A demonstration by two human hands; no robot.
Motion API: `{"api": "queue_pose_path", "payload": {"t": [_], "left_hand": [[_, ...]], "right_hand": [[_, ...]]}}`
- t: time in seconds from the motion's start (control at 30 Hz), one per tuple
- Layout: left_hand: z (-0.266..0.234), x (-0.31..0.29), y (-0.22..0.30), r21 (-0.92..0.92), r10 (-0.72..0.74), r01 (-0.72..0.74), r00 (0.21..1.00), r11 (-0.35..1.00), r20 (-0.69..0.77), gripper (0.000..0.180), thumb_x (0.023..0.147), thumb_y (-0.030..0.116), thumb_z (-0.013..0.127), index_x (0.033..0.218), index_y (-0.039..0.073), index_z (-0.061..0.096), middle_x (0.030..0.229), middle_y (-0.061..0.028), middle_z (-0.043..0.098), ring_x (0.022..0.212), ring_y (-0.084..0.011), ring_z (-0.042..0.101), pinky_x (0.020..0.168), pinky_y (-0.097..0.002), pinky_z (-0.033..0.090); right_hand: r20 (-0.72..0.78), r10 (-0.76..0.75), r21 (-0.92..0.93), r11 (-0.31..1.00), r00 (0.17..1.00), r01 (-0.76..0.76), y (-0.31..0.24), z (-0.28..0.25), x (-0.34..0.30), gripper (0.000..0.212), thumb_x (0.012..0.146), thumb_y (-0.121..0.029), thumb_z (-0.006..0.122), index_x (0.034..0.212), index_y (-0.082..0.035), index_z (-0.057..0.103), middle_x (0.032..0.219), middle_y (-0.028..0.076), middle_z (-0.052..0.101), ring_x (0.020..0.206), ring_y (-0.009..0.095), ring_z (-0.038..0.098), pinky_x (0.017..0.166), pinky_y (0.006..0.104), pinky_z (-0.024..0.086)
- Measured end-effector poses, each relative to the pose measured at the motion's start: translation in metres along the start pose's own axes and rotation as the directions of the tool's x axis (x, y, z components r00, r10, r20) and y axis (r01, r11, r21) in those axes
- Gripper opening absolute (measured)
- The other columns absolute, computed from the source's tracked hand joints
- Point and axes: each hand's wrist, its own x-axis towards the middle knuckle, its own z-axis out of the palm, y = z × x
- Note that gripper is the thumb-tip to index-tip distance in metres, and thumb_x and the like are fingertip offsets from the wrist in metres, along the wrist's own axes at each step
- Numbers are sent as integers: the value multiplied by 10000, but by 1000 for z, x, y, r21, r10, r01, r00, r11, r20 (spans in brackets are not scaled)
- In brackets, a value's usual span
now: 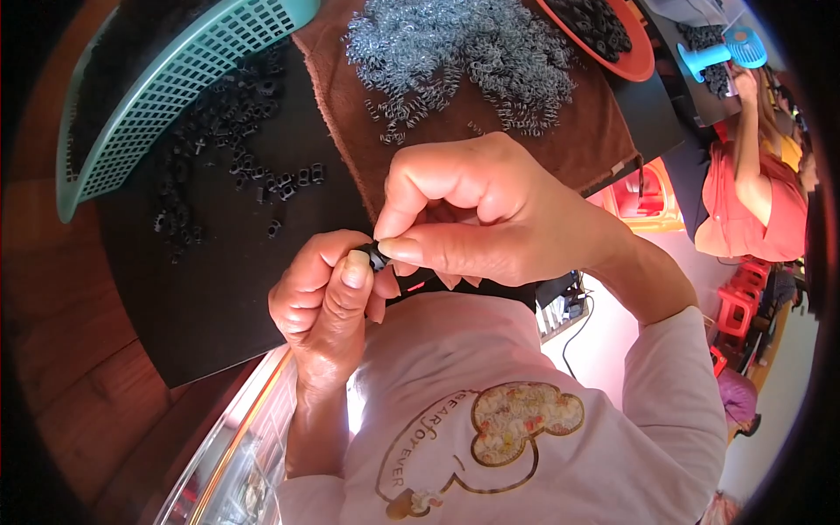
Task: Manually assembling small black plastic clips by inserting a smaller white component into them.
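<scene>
Just in front of my body, my left hand [325,302] pinches a small black plastic part [376,256] between thumb and fingers. My right hand [490,210] meets it from the other side, its thumb and forefinger closed at the part's upper end. Whether a spring sits between those fingertips is hidden. Beyond my hands, a big heap of thin metal coil springs [464,57] lies on a brown cloth [350,114]. Loose black plastic parts [284,184] are scattered over the dark table [236,297] on the left.
A green perforated basket [184,101] stands at the far left. An orange-red bowl [641,63] of black parts sits at the far right. Off to the right, a co-worker in a red top [744,206] sits near a blue fan [744,48] and red stools [737,306].
</scene>
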Motion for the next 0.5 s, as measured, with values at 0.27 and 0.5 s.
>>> {"api": "queue_pose_path", "payload": {"t": [0.27, 0.5], "left_hand": [[-1, 0, 1, 14, -24, 24, 1000, 1000, 8, 220, 984, 175, 600, 990, -44, 616, 800, -61, 638, 636, -76, 556, 560, -166, 443], [4, 2, 1, 49, -21, 22, 1000, 999, -17, 203, 980, 170, 605, 983, -32, 624, 800, -58, 637, 635, -78, 552, 555, -160, 438]], "right_hand": [[6, -2, -81, 997, 1000, 3, -1, -1, -3, 59, 885, -18, 631, 858, 14, 590, 723, 54, 622, 598, 89, 578, 514, 252, 436], [-63, -192, -196, 965, 979, 176, 15, 4, -4, 43, 905, -14, 641, 887, -7, 603, 742, 55, 628, 670, 127, 623, 574, 263, 463]]}}
